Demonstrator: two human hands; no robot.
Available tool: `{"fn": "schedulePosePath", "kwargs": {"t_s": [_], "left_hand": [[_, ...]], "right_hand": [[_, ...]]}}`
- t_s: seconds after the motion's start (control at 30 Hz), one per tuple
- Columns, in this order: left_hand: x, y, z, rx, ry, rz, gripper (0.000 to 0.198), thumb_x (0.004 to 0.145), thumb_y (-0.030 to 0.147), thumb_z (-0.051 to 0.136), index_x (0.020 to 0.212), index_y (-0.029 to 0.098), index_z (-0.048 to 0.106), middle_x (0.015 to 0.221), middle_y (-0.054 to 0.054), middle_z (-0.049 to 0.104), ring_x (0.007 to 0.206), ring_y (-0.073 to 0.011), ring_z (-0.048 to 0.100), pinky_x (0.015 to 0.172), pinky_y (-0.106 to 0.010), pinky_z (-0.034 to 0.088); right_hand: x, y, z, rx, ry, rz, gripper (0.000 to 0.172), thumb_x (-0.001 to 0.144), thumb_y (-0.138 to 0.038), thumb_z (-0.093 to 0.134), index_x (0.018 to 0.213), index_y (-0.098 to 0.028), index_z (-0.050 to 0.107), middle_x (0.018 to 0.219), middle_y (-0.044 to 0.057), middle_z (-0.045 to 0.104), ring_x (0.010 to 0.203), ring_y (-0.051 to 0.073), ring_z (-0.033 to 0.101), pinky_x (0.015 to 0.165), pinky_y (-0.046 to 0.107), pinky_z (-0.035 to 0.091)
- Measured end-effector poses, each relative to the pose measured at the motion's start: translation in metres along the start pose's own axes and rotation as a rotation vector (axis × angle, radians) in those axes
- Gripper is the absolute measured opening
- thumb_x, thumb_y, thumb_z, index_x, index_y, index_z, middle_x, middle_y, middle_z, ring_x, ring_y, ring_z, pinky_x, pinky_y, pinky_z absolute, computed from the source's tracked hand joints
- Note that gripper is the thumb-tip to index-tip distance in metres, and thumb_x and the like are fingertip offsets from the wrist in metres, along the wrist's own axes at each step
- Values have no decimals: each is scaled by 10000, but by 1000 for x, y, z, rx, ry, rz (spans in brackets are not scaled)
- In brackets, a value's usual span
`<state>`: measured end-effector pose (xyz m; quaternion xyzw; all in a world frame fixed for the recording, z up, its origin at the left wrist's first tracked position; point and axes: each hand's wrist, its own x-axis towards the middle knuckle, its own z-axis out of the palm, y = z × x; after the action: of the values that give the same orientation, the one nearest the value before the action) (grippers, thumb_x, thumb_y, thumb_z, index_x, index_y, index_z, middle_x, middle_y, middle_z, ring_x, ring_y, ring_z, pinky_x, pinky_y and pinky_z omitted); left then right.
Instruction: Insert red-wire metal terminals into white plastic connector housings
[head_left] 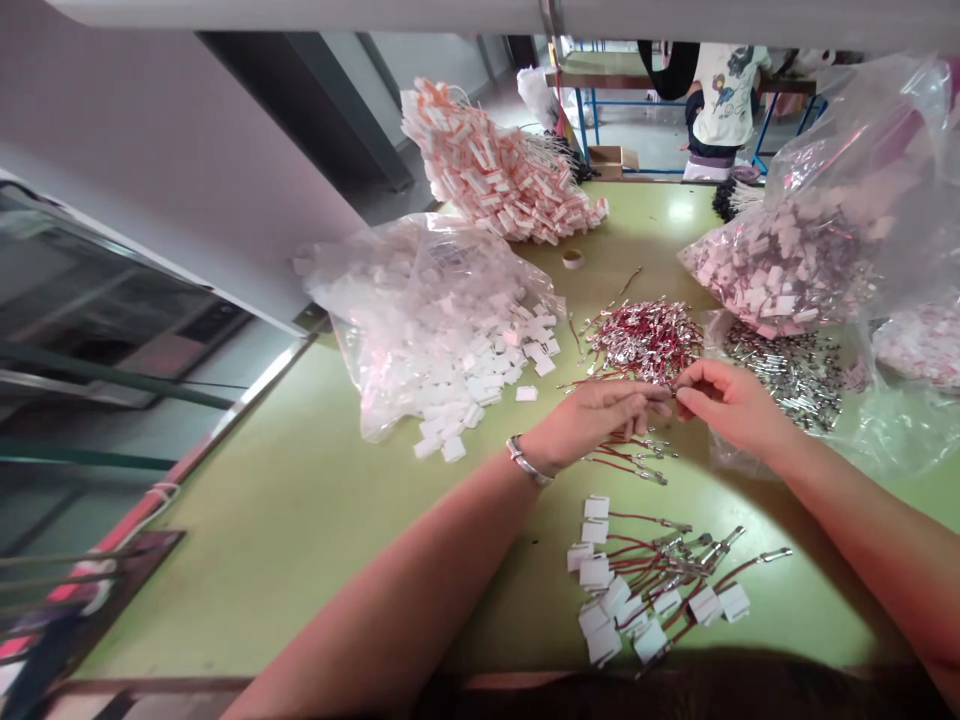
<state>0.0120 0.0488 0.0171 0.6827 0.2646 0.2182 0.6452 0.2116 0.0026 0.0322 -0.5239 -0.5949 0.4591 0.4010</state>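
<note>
My left hand reaches in with its fingers pressed together, its tips meeting those of my right hand. Thumb and forefinger of the right hand are pinched. A tiny dark piece shows between the two sets of fingertips, too small to name. Just behind them lies a heap of short red wires with metal ends. Several more red wires lie spread beneath the left hand. Nearer my body, red wires run from white plastic connector housings to metal terminals.
A clear bag spills white housings at left, below a pile of orange-and-white connectors. To the right are loose metal pins on plastic and a bag of white pieces. A tape roll lies behind. Someone sits beyond the table.
</note>
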Motion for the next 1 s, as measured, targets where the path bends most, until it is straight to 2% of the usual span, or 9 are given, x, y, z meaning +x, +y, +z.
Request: {"fn": "schedulePosePath", "kwargs": {"t_s": [0.2, 0.33, 0.4, 0.53, 0.63, 0.7, 0.77, 0.87, 1.0], "left_hand": [[-1, 5, 6, 150, -101, 180, 361, 928, 233, 431, 1284, 179, 454, 1153, -136, 644, 981, -166, 623, 734, -282, 523], [-2, 3, 0, 92, -203, 154, 624, 934, 306, 456, 1480, 236, 161, 1299, -168, 571, 908, -169, 642, 750, -307, 527], [-3, 4, -7, 22, -263, 96, 669, 942, 386, 439, 1502, 248, 102, 1365, -183, 514, 991, -208, 630, 788, -340, 524], [-3, 13, -12, -100, -148, 23, 517, 987, 432, 249, 1448, 209, 319, 1380, -174, 502, 1152, -247, 565, 865, -380, 498], [-2, 17, -1, 19, -51, -32, 432, 954, 357, 403, 1341, 179, 477, 1084, -138, 670, 889, -185, 645, 711, -303, 513], [0, 16, 8, 152, -1, -84, 341, 937, 326, 428, 1194, 168, 589, 839, -73, 674, 663, -126, 599, 567, -250, 465], [1, 13, 15, 251, 86, -127, 324, 946, 333, 385, 1035, 164, 646, 694, -29, 614, 534, -94, 508, 482, -229, 399], [1, 9, 18, 331, 186, -111, 332, 937, 354, 385, 937, 169, 661, 635, -1, 561, 516, -89, 460, 476, -221, 374], [0, 8, 18, 408, 189, -28, 329, 931, 350, 388, 875, 173, 659, 615, 16, 548, 547, -90, 463, 513, -215, 386]], "right_hand": [[-4, -2, 5, 46, 169, -52, 97, 767, -288, 623, 787, -199, 589, 693, -9, 613, 639, 132, 596, 644, 321, 514], [-4, -2, 8, 129, 190, -19, 118, 760, -302, 620, 780, -200, 562, 679, -15, 597, 624, 135, 599, 645, 334, 522], [-3, 1, 7, 51, 237, -37, 114, 769, -301, 605, 783, -201, 554, 685, -9, 594, 620, 138, 590, 632, 333, 512], [-4, 5, 7, -349, 273, -213, 81, 819, -284, 554, 823, -204, 565, 763, 27, 619, 671, 154, 570, 648, 334, 475], [-7, 6, 11, -553, 185, -409, 76, 857, -229, 495, 843, -206, 566, 861, 60, 639, 790, 177, 583, 734, 352, 468], [-9, 5, 13, -559, 157, -470, 99, 873, -209, 473, 862, -206, 571, 903, 67, 645, 847, 181, 592, 775, 354, 469], [-8, 5, 11, -494, 197, -412, 98, 880, -230, 486, 877, -210, 582, 891, 55, 649, 821, 172, 601, 748, 338, 479], [-4, 7, 4, -386, 287, -251, 109, 873, -287, 518, 868, -217, 603, 819, 25, 650, 690, 152, 600, 656, 315, 481], [-3, 13, 3, -472, 208, -254, 144, 880, -304, 518, 889, -217, 633, 764, 18, 664, 651, 149, 590, 643, 311, 461]]}}
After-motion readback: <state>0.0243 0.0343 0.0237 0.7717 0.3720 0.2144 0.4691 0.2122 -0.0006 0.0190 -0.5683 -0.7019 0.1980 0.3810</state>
